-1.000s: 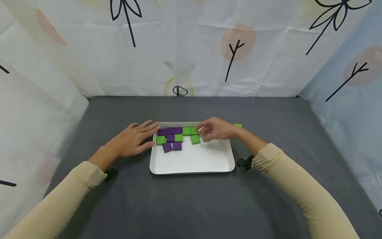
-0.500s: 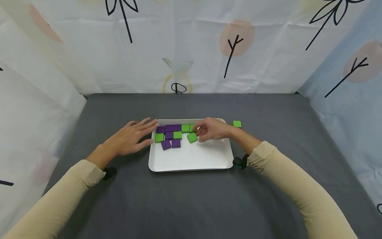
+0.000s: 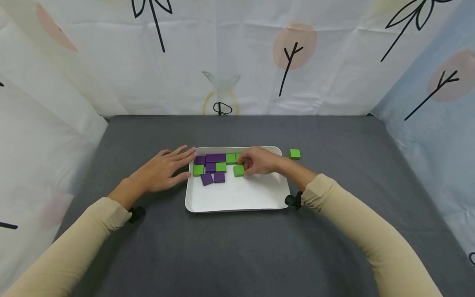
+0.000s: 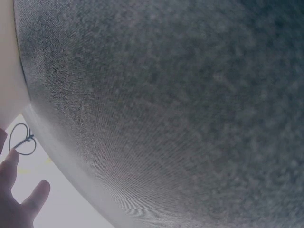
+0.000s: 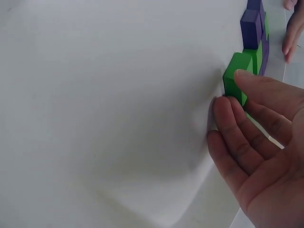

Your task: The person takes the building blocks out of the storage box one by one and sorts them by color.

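Note:
A white tray (image 3: 237, 198) lies on the grey table. Purple and green square blocks sit in its back left part, among them a tilted purple block (image 3: 207, 179) and a green block (image 3: 221, 167). My right hand (image 3: 259, 160) pinches another green block (image 3: 238, 170) at the right of the group. In the right wrist view the thumb lies on that block's edge, with curled fingers beside it. Spread and fairly straight, the fingers of my left hand (image 3: 159, 169) touch the tray's left rim. The left wrist view shows mostly table cloth and a few fingertips.
One loose green block (image 3: 295, 154) lies on the grey table (image 3: 237, 251) beyond the tray's back right corner. White patterned cloth (image 3: 245, 62) hangs behind the table and at both sides.
My right hand has shifted left with the green block, which turned and now sits squarer to the group. The left hand stays at the rim. The head view has tilted slightly.

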{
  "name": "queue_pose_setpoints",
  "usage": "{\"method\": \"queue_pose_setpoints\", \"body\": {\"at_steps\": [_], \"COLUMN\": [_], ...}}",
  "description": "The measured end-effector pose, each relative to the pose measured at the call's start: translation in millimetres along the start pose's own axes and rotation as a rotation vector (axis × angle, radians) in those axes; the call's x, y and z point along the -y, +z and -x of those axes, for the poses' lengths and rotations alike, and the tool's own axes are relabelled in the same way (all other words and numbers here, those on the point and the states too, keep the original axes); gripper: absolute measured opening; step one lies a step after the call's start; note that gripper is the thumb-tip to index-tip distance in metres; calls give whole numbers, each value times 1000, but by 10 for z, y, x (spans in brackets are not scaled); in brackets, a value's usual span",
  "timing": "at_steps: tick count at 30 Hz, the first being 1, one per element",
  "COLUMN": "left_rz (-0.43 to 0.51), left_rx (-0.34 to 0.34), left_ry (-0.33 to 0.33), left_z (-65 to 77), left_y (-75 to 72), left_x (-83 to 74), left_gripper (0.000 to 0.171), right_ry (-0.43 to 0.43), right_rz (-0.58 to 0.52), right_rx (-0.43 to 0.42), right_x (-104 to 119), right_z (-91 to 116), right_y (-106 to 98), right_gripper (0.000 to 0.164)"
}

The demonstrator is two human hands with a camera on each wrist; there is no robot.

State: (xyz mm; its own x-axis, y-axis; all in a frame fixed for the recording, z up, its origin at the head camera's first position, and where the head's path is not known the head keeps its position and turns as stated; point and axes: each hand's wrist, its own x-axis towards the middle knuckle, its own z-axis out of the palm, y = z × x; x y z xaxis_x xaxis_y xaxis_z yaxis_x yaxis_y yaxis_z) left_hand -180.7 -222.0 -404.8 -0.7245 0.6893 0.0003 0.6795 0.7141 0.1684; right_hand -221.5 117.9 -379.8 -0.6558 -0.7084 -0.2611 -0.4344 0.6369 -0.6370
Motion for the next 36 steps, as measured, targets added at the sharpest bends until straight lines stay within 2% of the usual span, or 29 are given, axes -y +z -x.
{"method": "queue_pose_setpoints", "body": {"at_steps": [8,20,31,36], "left_rz": [-4,-17,-22,-20], "left_rx": [19,9,19,21], "left_ry": [-8,3,-7,-6], "left_z": [-10,-10,-17,-7], "left_y": [-3,-9,-13,-15], "left_x": [1,-4,-19,-23], "left_gripper": [65,66,66,65], "right_ry": [38,-3,-27,11], "right_rz": [41,61,60,65], "right_rx": [-3,45,-50,-115], "right_x": [54,38,-59,-144], "right_z": [-25,88,453,612], "right_y": [9,-118,-427,-531], "right_gripper": [34,35,35,36]}}
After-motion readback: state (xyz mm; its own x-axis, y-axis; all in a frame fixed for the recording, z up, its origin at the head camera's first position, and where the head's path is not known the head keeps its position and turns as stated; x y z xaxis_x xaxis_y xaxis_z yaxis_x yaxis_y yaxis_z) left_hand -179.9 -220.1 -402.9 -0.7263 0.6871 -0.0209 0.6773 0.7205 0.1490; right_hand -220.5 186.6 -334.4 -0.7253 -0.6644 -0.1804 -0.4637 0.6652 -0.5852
